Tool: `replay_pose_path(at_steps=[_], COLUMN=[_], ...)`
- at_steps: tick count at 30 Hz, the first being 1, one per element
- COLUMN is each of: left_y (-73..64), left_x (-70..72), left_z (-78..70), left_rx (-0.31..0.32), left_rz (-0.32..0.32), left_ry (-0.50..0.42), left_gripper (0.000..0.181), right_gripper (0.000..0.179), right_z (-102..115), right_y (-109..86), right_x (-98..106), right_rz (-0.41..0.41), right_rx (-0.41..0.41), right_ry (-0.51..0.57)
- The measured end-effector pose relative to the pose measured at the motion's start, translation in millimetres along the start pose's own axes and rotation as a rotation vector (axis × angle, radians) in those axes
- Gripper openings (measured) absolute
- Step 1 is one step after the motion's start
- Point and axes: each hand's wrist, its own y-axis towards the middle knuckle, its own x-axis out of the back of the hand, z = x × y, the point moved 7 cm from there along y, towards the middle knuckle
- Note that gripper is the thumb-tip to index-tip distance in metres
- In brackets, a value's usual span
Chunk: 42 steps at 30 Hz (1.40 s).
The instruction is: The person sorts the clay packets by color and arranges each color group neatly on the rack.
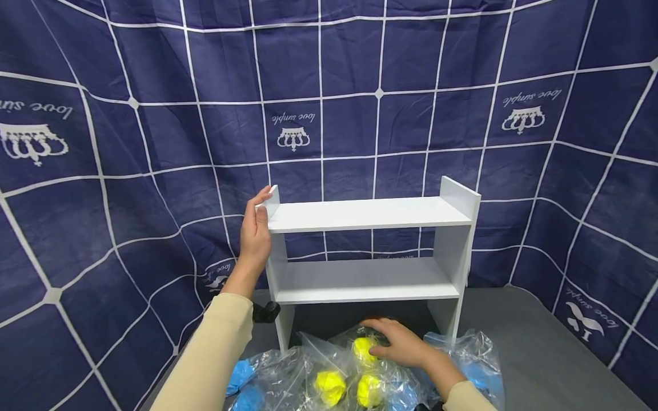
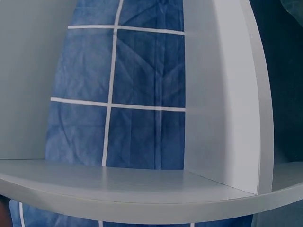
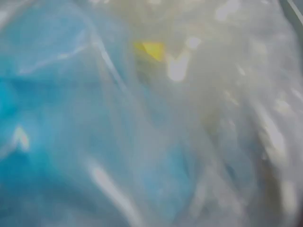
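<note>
A white two-tier shelf (image 1: 367, 279) with raised side panels stands upright on the grey surface. My left hand (image 1: 254, 234) holds the top of its left side panel, thumb at the front edge and fingers along the outer side. The left wrist view looks into the shelf's boards (image 2: 227, 104). Low in front, my right hand (image 1: 403, 342) is over a clear plastic bag (image 1: 303, 365), its fingers spread and slightly bent. The thumb overlaps a yellow crumpled ball (image 1: 364, 349) inside. Blurred plastic and a blue item (image 3: 57, 109) fill the right wrist view.
Two more yellow balls (image 1: 330, 387) lie in the clear plastic. Blue items (image 1: 240, 377) show in the bags at left, and another bag with blue contents (image 1: 475, 371) lies at right. A navy curtain with white grid lines (image 1: 349, 125) hangs behind and at both sides.
</note>
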Motion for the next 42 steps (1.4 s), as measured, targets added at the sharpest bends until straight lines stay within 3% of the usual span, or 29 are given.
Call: replay_pose_path(at_steps=[11, 18, 24, 29, 32, 37, 42], left_y=[-2.3, -2.2, -2.4, -4.4, -5.3, -4.1, -5.0], left_x=[2.3, -0.7, -1.1, 2.2, 4.0, 1.9, -5.4], left_z=[0.4, -2.1, -3.6, -1.4, 2.5, 20.8, 37.0], left_rx=[-0.025, -0.028, -0.027, -0.025, -0.07, -0.182, -0.215], left_rz=[-0.057, -0.067, -0.063, -0.021, -0.011, -0.063, -0.097], left_ry=[-0.087, -0.12, -0.144, -0.12, -0.1, -0.14, -0.135], left_gripper=[0.027, 0.026, 0.026, 0.024, 0.022, 0.023, 0.024], right_gripper=[0.059, 0.064, 0.063, 0.061, 0.06, 0.056, 0.053], right_z=[1.4, -6.2, -7.0, -2.4, -2.7, -3.9, -3.3], right_y=[1.8, 3.0, 4.9, 6.1, 5.7, 4.4, 1.8], right_x=[-16.9, -23.6, -24.7, -28.1, -29.5, -26.7, -18.0], right_rz=[0.064, 0.103, 0.046, -0.008, -0.032, -0.103, -0.17], right_rx=[0.028, -0.007, 0.034, 0.062, 0.033, 0.019, 0.005], right_ry=[0.017, 0.054, -0.038, -0.129, -0.12, -0.055, -0.043])
